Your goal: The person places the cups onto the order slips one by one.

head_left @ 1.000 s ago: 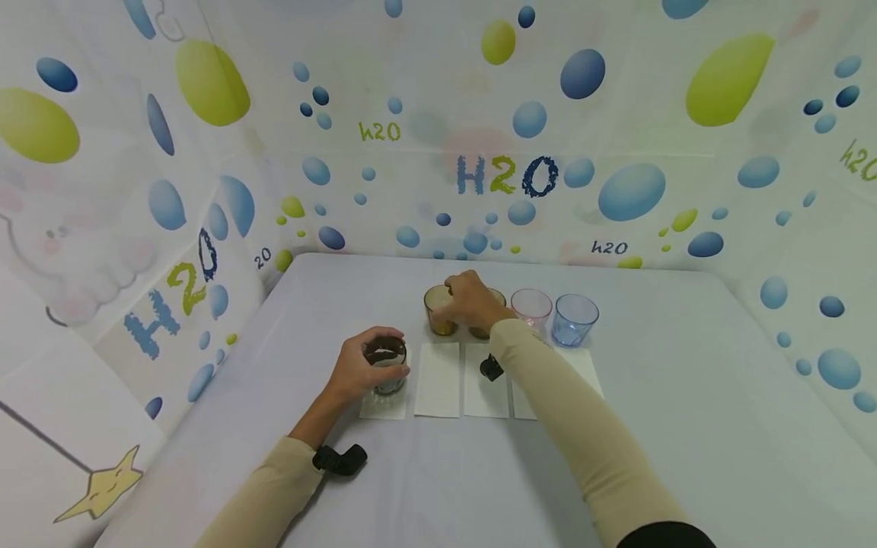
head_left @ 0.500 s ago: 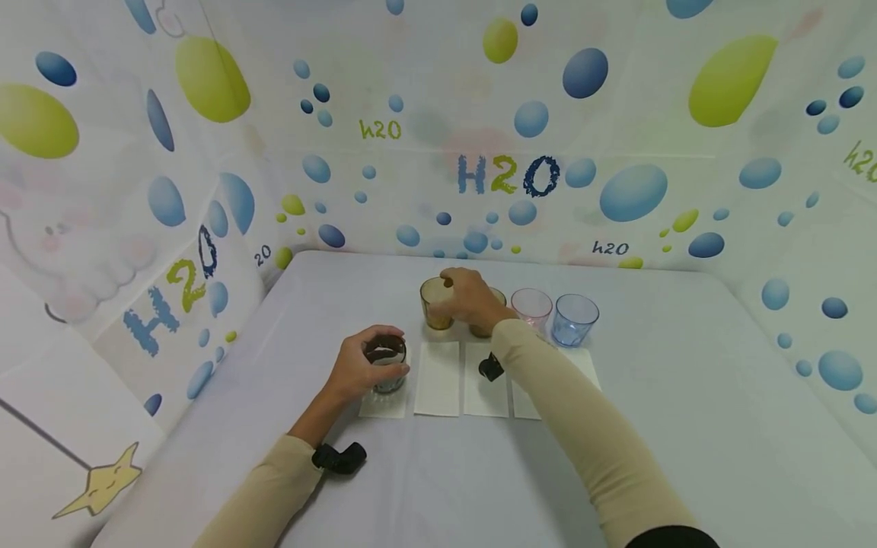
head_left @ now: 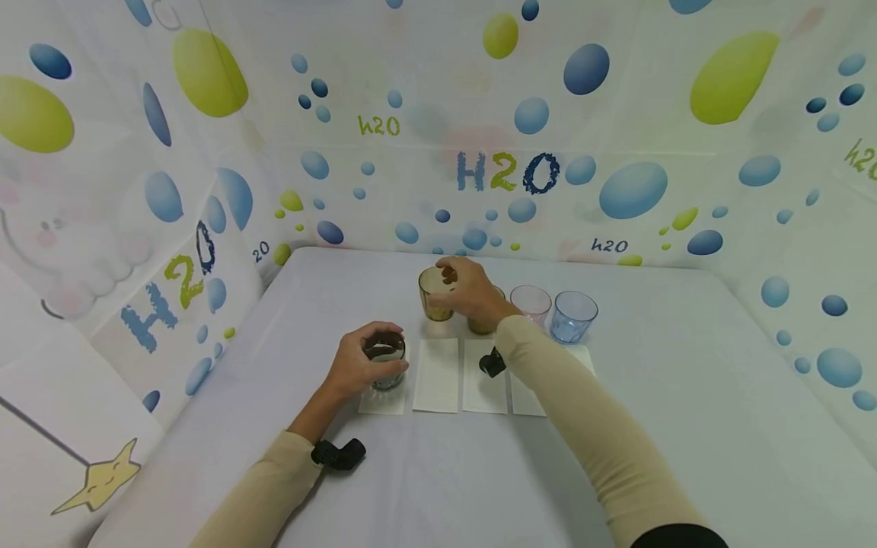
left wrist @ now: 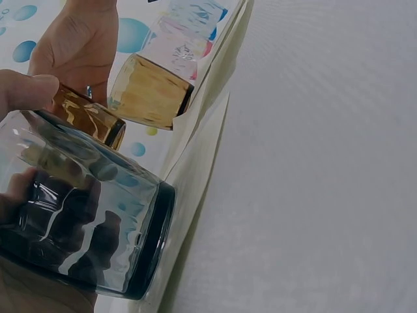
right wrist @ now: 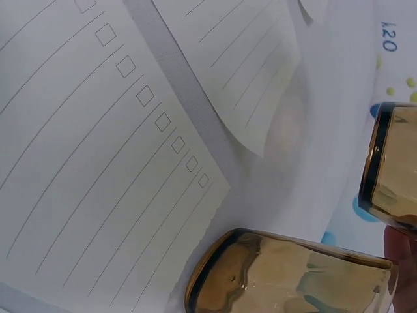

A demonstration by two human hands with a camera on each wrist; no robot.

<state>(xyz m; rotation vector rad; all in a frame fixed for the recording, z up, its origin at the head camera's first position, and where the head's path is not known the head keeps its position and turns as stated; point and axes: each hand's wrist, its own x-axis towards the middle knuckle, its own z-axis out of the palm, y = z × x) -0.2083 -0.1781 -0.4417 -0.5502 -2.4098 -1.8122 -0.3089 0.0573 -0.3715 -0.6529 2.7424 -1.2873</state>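
My left hand (head_left: 356,365) grips a smoky grey glass (left wrist: 130,228) around its side, thumb in front and fingers behind. The glass is upright, its base right at the leftmost paper sheet (head_left: 382,403). Farther back, my right hand (head_left: 476,293) holds an amber glass (head_left: 428,285) by its side, upright behind the second sheet (head_left: 436,380). A second amber glass (left wrist: 150,91) stands just right of it, partly hidden by the right hand in the head view. In the right wrist view this second glass (right wrist: 293,277) lies nearest, with the held one beyond.
To the right, a pink glass (head_left: 530,304) and a blue glass (head_left: 574,320) stand in the same row. More lined sheets (head_left: 484,388) lie side by side in front, partly under the right forearm. A white cloth (head_left: 685,396) covers the table, and a patterned backdrop (head_left: 425,183) rises behind it.
My right hand has moved the amber glass slightly back and left, away from the second sheet and the other amber glass. The left hand keeps its grip on the grey glass in place.
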